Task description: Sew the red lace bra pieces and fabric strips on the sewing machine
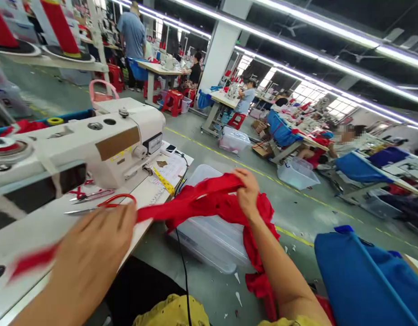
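A long strip of red fabric (pixel 202 203) stretches between my two hands. My left hand (pixel 96 244) is closed around one end above the sewing table, and a blurred tail of the strip sticks out past it to the left. My right hand (pixel 247 190) grips the gathered red cloth over a clear plastic bin (pixel 209 244); more of it hangs down beside my right forearm toward the floor. Red-handled scissors (pixel 117 202) and small thread snips (pixel 93 195) lie on the table just beyond my left hand. The white sewing machine (pixel 76 131) stands behind them.
A phone (pixel 170 148), papers and a yellow measuring tape (pixel 163 181) lie at the table's far end. A black cable (pixel 183 258) hangs down in front of me. Blue cloth (pixel 361 271) stands at right. Other people work at machines farther off.
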The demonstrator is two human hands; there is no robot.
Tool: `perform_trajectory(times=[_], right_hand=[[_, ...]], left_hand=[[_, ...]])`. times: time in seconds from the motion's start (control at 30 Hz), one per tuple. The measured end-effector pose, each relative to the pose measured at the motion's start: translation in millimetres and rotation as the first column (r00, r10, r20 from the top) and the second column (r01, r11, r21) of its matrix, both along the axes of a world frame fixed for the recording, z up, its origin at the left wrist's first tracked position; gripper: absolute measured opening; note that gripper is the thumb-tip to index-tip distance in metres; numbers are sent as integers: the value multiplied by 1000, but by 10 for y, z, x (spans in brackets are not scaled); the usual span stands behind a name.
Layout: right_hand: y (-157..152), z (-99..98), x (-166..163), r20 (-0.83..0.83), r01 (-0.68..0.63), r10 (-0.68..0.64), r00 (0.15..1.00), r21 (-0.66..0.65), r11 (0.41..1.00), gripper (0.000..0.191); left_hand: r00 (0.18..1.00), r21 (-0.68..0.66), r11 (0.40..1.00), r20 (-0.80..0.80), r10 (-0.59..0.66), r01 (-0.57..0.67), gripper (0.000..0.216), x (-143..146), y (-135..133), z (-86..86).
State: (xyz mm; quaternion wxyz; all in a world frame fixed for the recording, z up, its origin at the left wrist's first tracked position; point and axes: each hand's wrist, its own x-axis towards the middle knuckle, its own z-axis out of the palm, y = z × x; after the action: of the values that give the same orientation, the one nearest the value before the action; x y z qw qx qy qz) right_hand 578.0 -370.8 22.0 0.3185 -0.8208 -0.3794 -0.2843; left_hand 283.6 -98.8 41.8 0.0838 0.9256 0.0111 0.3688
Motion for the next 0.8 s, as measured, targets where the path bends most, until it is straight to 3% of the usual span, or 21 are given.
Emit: perform_trajectory(times=[0.1, 0.2, 0.27, 0.37, 0.43, 0.53, 0.63, 0.7, 0.77, 0.8], right_hand=[[-884, -81, 221, -4, 283, -283, 959, 6, 959, 69], [-1505, -391, 45, -65, 408, -420, 905, -148, 901, 61], [-1719, -669, -124, -94, 472, -503, 859, -235, 849, 57], [-1772, -1008, -248, -100, 533, -580, 808, -294, 794, 57], [-1635, -1136, -215, -91, 516, -562, 822, -297, 804, 56], [-1186, -1211, -81, -76, 379, -416, 906, -287, 879, 50], [-514, -1199, -46, -52, 173, -192, 980, -253, 952, 45], [9, -1146, -197, -35, 8, -15, 999, -208, 978, 44], [537, -1049, -525, -34, -199, 196, 980, -153, 968, 44], [786, -983, -740, -41, -318, 315, 948, -125, 940, 44]], left_hand=[[958, 189, 980, -288, -3, 60, 47, 841, -145, -122], [858, 239, 949, -511, -57, 205, 48, 1346, -432, -531], [818, 221, 934, -564, -112, 280, 43, 1377, -588, -863], [792, 185, 907, -572, -214, 378, 39, 1086, -655, -1225], [807, 170, 897, -526, -267, 407, 37, 814, -608, -1301], [860, 156, 910, -421, -290, 383, 31, 477, -522, -1177], [926, 112, 940, -244, -288, 322, 27, 201, -557, -864], [949, 103, 948, -131, -287, 301, 35, -55, -673, -622], [968, 129, 960, -71, -241, 248, 38, -410, -845, -408], [976, 129, 972, -125, -179, 195, 40, -617, -944, -320]])
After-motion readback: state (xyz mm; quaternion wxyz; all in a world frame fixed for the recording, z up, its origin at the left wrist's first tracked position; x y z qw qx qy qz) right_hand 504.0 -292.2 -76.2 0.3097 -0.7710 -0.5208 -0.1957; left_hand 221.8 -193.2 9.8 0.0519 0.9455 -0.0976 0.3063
